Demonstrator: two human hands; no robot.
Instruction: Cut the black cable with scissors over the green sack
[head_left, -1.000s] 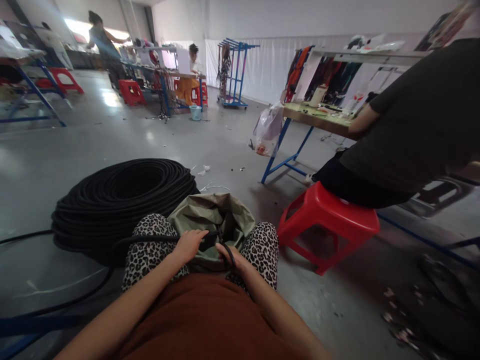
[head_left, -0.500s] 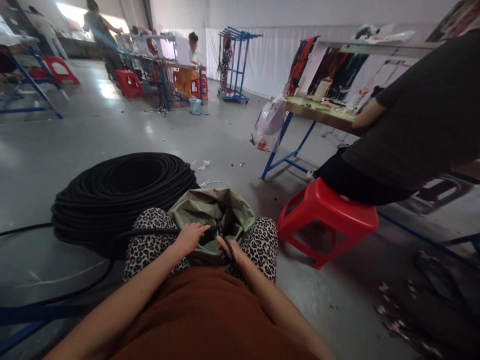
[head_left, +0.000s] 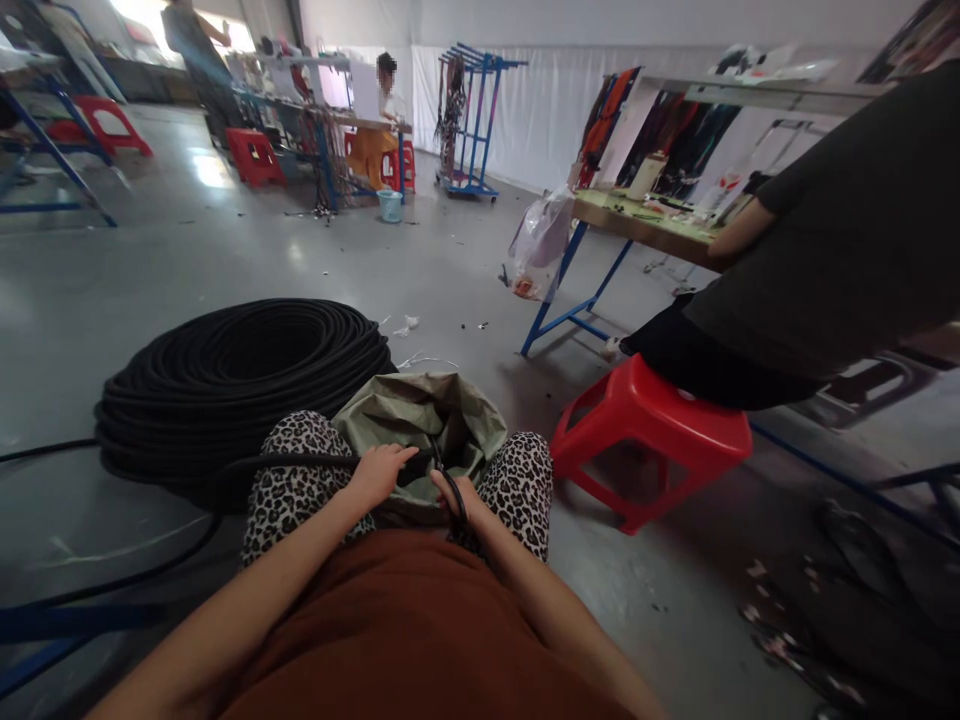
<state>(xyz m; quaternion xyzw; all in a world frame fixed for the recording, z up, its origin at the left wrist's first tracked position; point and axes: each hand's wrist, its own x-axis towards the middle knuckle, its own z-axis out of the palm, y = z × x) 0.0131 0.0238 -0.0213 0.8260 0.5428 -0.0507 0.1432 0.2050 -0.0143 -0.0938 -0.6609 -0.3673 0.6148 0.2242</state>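
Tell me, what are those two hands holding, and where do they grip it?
The left hand grips the black cable near its end, over the green bag. The right hand holds black-handled scissors by the handle loops.

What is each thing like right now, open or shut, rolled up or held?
Green bag: open at the top, between the knees.
Black cable: held over the bag's mouth.
Cable coil: wound up, lying on the floor.
Left hand: closed on the cable.
Right hand: holding scissors.
Red stool: upright, a person sitting on it.
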